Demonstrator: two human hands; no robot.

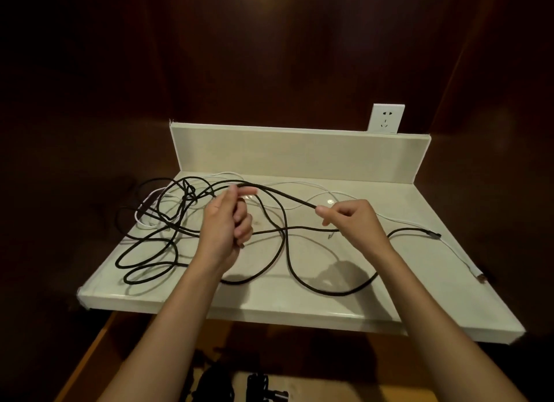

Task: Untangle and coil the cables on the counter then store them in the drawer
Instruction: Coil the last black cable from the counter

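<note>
My left hand (pixel 227 221) pinches the black cable (pixel 281 196) at its raised span; my right hand (pixel 349 218) pinches its free end. The rest sprawls in loops across the tabletop (pixel 374 296), knotted with the white cable (pixel 398 220) at the far left. I should feed slack gently, not tug, or the knot tightens.

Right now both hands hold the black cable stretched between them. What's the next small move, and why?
Probably bring the right hand, which pinches the black cable near its end, over to the left hand to lay a first loop. The held stretch looks free of snags, while a knot with the white cable still sits at the counter's back left.
</note>
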